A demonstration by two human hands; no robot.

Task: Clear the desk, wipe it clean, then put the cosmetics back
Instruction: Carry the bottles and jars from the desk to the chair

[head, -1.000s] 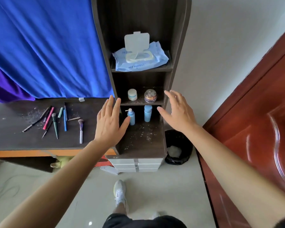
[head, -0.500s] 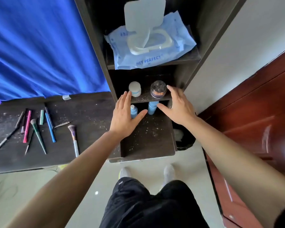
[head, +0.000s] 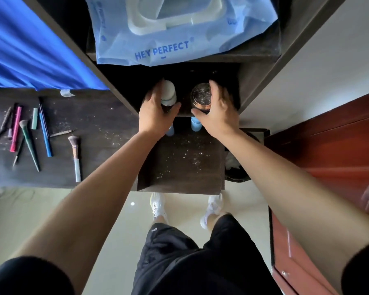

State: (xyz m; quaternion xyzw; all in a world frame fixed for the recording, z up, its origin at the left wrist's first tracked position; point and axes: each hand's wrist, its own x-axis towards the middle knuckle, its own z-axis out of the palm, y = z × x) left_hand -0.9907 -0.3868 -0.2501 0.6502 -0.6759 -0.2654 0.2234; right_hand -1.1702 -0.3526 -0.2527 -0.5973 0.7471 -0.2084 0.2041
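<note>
At centre left, makeup brushes [head: 30, 145] are lying on the dusty surface [head: 98, 128]. Farther in, on a shelf [head: 184, 104], the left hand [head: 156, 116] is gripping a white jar [head: 168, 93], the right hand [head: 218, 112] a glitter-lidded jar [head: 201, 96]; a wipes pack [head: 179, 41] is sitting above.
</note>
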